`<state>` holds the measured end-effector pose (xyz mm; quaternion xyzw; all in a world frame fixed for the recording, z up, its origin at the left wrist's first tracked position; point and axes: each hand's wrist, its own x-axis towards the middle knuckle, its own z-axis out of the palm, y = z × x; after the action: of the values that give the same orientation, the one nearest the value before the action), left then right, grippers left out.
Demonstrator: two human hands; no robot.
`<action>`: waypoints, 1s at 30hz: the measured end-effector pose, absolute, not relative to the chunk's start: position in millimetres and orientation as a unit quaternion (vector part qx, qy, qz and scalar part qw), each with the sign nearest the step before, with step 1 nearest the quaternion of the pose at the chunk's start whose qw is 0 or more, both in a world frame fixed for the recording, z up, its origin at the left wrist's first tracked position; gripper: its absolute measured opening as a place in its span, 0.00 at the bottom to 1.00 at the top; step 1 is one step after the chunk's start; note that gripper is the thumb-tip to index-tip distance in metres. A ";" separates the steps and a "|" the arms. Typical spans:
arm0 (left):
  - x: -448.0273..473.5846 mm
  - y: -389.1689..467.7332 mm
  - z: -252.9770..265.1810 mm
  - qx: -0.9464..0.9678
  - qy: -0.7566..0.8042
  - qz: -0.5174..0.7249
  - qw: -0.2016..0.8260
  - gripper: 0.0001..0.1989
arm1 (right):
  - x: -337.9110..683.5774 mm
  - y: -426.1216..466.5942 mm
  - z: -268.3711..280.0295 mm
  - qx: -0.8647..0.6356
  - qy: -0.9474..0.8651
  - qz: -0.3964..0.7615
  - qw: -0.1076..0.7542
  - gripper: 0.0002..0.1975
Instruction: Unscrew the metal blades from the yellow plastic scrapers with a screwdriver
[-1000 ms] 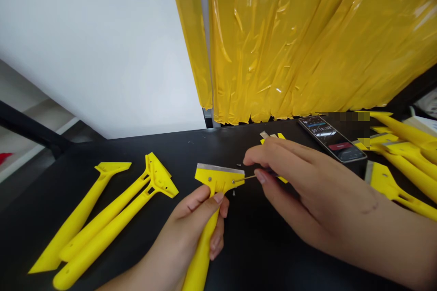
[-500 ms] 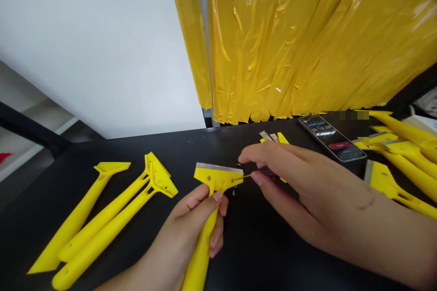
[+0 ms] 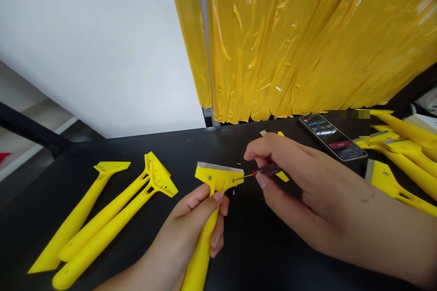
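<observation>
My left hand (image 3: 201, 218) is wrapped round the neck of a yellow scraper (image 3: 218, 177), its metal blade edge (image 3: 220, 167) facing away from me. Two screws show on the scraper's head. In my right hand (image 3: 300, 182) is a small dark screwdriver (image 3: 271, 170) with a red collar, held between thumb and fingers. Its thin shaft reaches left to the screw (image 3: 233, 180) at the right end of the head. Two loose screws lie on the table close by, one (image 3: 238, 164) behind the head and one (image 3: 234, 192) in front. Part of a yellow plastic piece (image 3: 282, 176) shows behind my right hand.
On the black table (image 3: 143, 245), three yellow scraper handles (image 3: 112, 218) lie at the left. A phone (image 3: 332, 136) with a running timer lies at the back right. Several yellow scrapers (image 3: 406, 150) are piled at the right edge. Yellow plastic sheeting (image 3: 290, 45) hangs behind.
My right hand has shifted slightly right and its fingers have opened a little, so more of the screwdriver handle shows. My left hand and the scraper have hardly moved.
</observation>
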<state>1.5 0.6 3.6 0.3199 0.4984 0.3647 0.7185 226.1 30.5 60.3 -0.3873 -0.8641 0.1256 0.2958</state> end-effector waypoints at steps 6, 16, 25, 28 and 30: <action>1.2 2.4 2.7 0.319 0.495 0.368 0.720 0.15 | 227.2 29.6 58.1 -0.411 -0.853 0.135 0.293 0.13; 1.1 4.9 2.8 0.311 0.500 0.372 0.717 0.14 | 225.4 34.5 56.4 -0.390 -0.863 0.121 0.296 0.11; 2.2 1.5 -1.2 0.352 0.495 0.348 0.714 0.15 | 226.3 30.7 56.7 -0.374 -0.846 0.148 0.351 0.10; 2.2 1.8 -1.7 0.375 0.493 0.330 0.713 0.16 | 223.8 30.8 53.1 -0.335 -0.861 0.159 0.349 0.11; 2.0 2.5 -1.8 0.379 0.491 0.327 0.713 0.16 | 222.2 30.9 50.5 -0.316 -0.866 0.167 0.349 0.13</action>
<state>2.0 2.5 -1.8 0.3786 0.4913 0.3266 0.7131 222.2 30.9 50.5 -0.3159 -0.8663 0.1670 0.3490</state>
